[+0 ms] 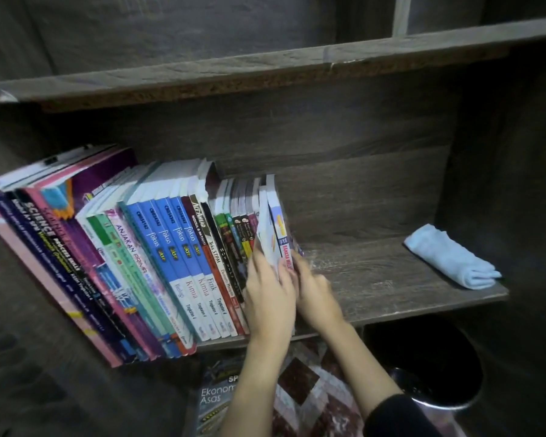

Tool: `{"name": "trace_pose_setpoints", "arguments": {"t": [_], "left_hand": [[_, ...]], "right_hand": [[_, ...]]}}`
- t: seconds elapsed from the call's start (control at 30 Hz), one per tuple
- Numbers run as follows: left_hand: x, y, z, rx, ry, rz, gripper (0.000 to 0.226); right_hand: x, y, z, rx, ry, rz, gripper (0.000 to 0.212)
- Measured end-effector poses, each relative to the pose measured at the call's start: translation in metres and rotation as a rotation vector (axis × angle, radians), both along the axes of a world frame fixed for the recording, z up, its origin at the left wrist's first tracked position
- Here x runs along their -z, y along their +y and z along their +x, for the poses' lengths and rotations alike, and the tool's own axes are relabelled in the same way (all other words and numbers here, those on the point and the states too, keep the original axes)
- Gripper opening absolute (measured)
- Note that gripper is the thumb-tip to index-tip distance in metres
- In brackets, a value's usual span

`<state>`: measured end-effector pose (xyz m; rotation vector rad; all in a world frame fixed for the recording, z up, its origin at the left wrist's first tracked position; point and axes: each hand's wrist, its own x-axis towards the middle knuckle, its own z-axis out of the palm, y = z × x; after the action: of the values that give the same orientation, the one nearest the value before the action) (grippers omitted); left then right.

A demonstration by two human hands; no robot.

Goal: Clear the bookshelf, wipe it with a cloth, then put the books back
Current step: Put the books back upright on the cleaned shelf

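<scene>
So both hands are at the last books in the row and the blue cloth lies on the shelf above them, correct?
No. The head view shows the blue cloth on the same shelf as the books, at its right end.

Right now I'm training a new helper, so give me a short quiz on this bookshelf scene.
1. True or false: the cloth lies on the same shelf as the books.
2. The left hand and right hand are at: A) the row's left end, B) the row's right end, C) the cloth.
3. Fill in: the loose book below the shelf reads "Ekonomi ____".

Key: 1 true; 2 B; 3 Asas.
</scene>
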<state>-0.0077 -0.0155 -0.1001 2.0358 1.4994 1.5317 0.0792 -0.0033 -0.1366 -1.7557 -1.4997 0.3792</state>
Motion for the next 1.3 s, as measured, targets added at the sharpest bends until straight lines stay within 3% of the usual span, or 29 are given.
{"name": "trace_pose_setpoints", "arguments": {"t": [0.2,0.43,0.67,1.0,1.3], "left_hand": [[-0.016,-0.011,-0.01,-0.017,0.048,0.066,0.057],[-0.042,-0.027,-0.042,0.03,0.058,0.073,0.055],[-0.062,-0.067,-0.085,-0.018,0.004,0.118,0.035],[-0.091,-0.087,-0.122,-0.081,0.008,0.256,0.054],[-0.088,-0.085,-0.12,-0.049,-0.06,0.221,0.046]], "right_hand": [[0.001,0.0,-0.005,0.027,0.016,0.047,0.043],[-0.007,-0.003,-0.002,0.006,-0.013,-0.022,0.044],[-0.04,-0.011,0.002,-0.119,0.054,0.202,0.078],[-0.093,0.002,-0.036,-0.207,-0.217,0.173,0.062],[-0.097,0.008,-0.037,-0.133,-0.322,0.164,0.046]]}}
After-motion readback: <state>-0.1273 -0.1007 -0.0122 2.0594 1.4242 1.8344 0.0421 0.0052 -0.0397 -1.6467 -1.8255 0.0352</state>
